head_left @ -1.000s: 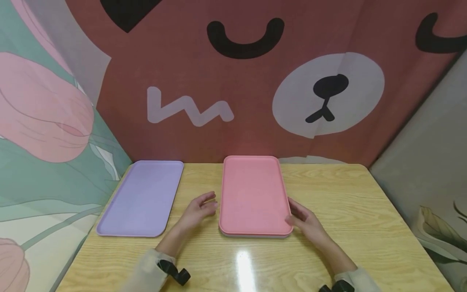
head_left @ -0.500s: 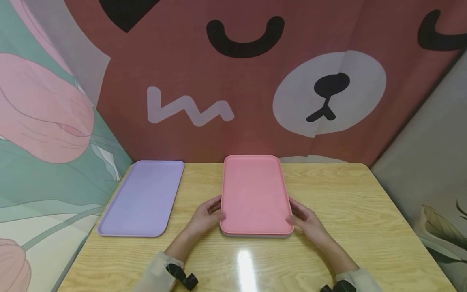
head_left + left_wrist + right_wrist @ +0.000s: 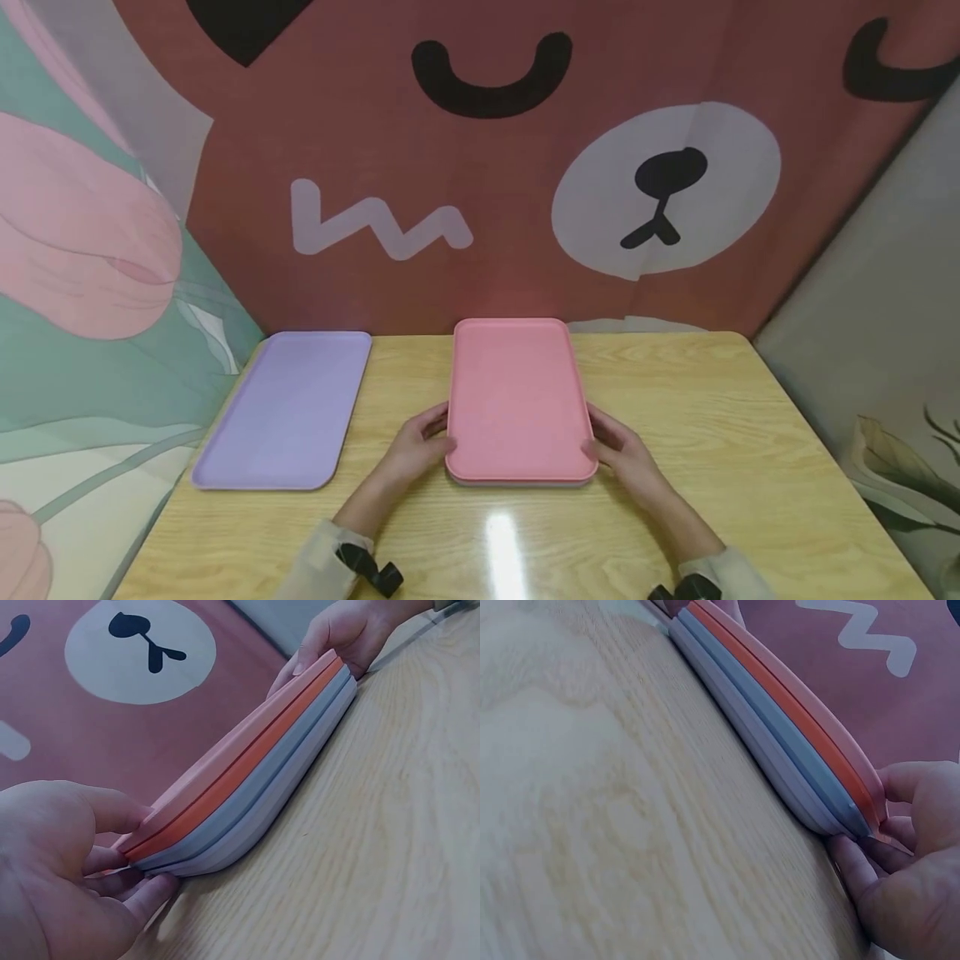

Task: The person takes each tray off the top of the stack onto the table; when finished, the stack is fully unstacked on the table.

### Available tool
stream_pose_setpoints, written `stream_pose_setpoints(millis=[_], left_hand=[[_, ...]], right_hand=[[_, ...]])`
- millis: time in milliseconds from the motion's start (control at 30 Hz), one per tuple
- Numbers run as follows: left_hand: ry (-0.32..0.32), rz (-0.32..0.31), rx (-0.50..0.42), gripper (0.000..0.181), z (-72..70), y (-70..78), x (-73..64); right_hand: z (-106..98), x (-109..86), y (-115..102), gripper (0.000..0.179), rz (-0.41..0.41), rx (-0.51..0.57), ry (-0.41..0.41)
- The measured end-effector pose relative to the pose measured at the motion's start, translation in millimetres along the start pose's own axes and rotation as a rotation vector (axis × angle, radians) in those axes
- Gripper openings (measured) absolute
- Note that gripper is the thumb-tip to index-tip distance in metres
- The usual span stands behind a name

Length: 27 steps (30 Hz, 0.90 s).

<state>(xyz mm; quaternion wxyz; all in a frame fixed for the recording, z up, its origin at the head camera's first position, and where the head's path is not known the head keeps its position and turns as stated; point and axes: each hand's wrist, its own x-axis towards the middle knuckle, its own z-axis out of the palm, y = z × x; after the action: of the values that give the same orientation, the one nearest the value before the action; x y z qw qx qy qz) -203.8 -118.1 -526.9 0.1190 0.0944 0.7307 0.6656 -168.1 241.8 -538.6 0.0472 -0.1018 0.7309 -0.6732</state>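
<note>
Handling: the tray stack (image 3: 240, 787) shows four layered edges, from the top pink, orange, blue-grey and pale lavender. Expect each tray to be stiff, light and not easily broken, probably moulded plastic; expect the stack to weigh noticeably more than one tray. The faces look smooth, so the layers may slide on each other. Take hold on the two long sides of the stack, with thumb above and fingers low enough to span every layer. Hold near mid-length to limit tipping; your present hold is on the near half of the stack.

Position: the stack lies between your two grips, on the table (image 3: 697, 400), with the pink tray (image 3: 521, 400) face up. The purple tray (image 3: 281, 417) lies to the left of the stack, apart from it.

Grip state: your left grip (image 3: 411, 450) is partly closed on the left side of the stack, thumb at the pink rim, lower fingers at the bottom edge. Your right grip (image 3: 628, 462) mirrors this on the right side. You cannot tell how firmly either presses.
</note>
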Motion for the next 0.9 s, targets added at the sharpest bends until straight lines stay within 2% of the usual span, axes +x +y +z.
stream_pose_setpoints(millis=[233, 400, 600, 767, 900], left_hand=[[-0.008, -0.002, -0.023, 0.065, -2.0, -0.3, -0.3], [0.029, -0.020, -0.034, 0.064, -8.0, -1.9, -2.9], [0.040, -0.020, -0.036, 0.064, -22.3, -1.1, -7.5], [0.062, -0.054, 0.005, 0.064, -40.1, 1.5, -17.6], [0.055, -0.075, 0.017, 0.064, -54.5, 3.6, -24.9]], right_hand=[[2.4, 0.5, -1.3, 0.065, 0.042, 0.033, 0.017], [7.8, -0.2, -4.1, 0.067, 0.066, 0.006, -0.002], [21.5, 6.4, -4.5, 0.066, 0.043, 0.029, -0.015], [39.4, 13.1, -2.2, 0.068, 0.038, 0.047, -0.041], [53.1, 18.4, -2.0, 0.070, 0.025, 0.061, -0.057]])
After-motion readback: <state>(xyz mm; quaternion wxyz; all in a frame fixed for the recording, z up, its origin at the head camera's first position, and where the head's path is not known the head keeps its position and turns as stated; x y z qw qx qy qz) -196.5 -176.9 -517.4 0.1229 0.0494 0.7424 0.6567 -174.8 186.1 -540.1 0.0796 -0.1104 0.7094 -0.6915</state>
